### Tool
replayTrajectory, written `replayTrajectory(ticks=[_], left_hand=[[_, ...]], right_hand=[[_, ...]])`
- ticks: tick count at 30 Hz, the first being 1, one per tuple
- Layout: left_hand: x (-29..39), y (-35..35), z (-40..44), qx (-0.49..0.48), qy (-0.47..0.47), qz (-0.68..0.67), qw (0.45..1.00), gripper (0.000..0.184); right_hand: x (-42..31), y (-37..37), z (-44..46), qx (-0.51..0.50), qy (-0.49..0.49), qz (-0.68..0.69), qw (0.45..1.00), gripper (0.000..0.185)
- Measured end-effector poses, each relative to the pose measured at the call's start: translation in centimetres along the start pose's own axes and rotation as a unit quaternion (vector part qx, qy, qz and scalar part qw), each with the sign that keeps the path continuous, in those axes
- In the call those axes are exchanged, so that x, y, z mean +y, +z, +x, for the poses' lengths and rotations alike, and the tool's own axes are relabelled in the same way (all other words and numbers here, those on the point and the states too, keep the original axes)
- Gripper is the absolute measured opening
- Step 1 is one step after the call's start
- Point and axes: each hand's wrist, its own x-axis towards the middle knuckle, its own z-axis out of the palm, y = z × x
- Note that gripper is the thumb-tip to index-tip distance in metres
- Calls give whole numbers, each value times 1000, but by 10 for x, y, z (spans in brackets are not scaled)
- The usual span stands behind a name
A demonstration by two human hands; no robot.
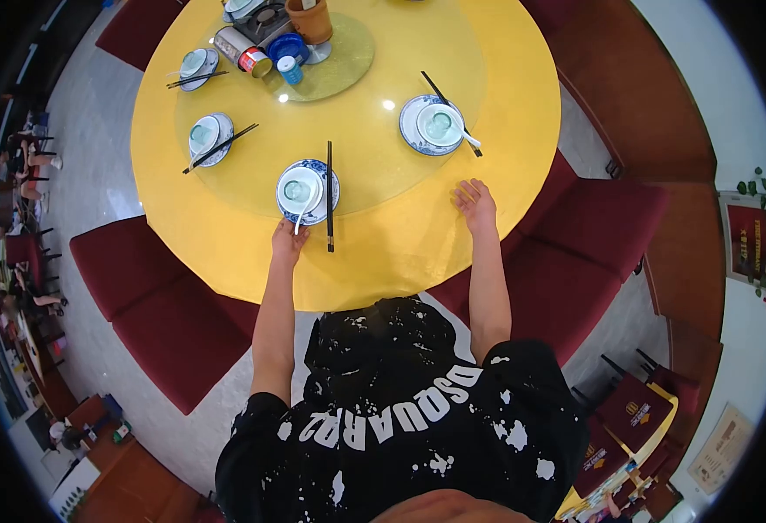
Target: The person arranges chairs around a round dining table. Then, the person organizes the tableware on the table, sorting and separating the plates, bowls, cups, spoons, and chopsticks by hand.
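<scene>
"Touching the nearest setting, are the hands?"

"Only the left hand [287,240]: its fingers meet the near rim of the round blue-and-white patterned ceramic plate [318,166]. I can't tell whether they grip it."

"And the right hand [477,205]?"

"Released, fingers spread, near the edge of the round yellow desk [374,283]."

"What lies about the plate?"

"A small white bowl [311,204] sits on it, a white spoon [298,220] leans towards the left hand, and slim black chopsticks [330,235] lie along its right side."

"So this looks like adjusting?"

"Perhaps; any shift calls for keeping that stack level."
</scene>
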Motion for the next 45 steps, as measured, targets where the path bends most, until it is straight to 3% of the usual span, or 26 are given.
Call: replayTrajectory(ticks=[6, 10, 16, 22, 28, 32, 33, 35, 38, 42, 45], left_hand=[[3, -6, 5, 13, -6, 0, 1000, 19], [-20, -15, 4, 31, -18, -51, 998, 32], [-42, 0, -30, -29, -52, 75, 995, 46], [-44, 27, -64, -47, -36, 77, 995, 40], [-36, 22, -83, -51, -7, 90, 995, 37], [-28, -2, -102, -55, -3, 129, 990, 38], [-31, -2, -104, -56, -9, 144, 988, 38], [-27, -20, -107, -57, -9, 164, 985, 38], [-33, -45, -135, -50, -14, 170, 984, 38], [-47, -69, -163, -28, -19, 172, 984, 37], [-71, -78, -174, -24, -22, 149, 988, 37]], right_hand=[[-18, 6, 7, -23, 17, -27, 999, 54], [-24, 6, 11, -22, 24, -20, 999, 53], [-20, 2, 30, -33, 8, -91, 995, 47], [-35, 7, 36, 10, 4, -7, 1000, 39], [-26, -22, 103, 14, -27, 107, 994, 33], [-35, -13, 100, 118, 9, 86, 989, 43], [-40, -22, 112, 137, -38, -12, 990, 61], [-39, -13, 111, 218, -223, -287, 906, 73], [-49, -9, 94, 214, -337, -531, 748, 90], [-75, 14, 98, 155, -393, -701, 574, 80], [-96, 28, 115, 102, -392, -780, 476, 58]])
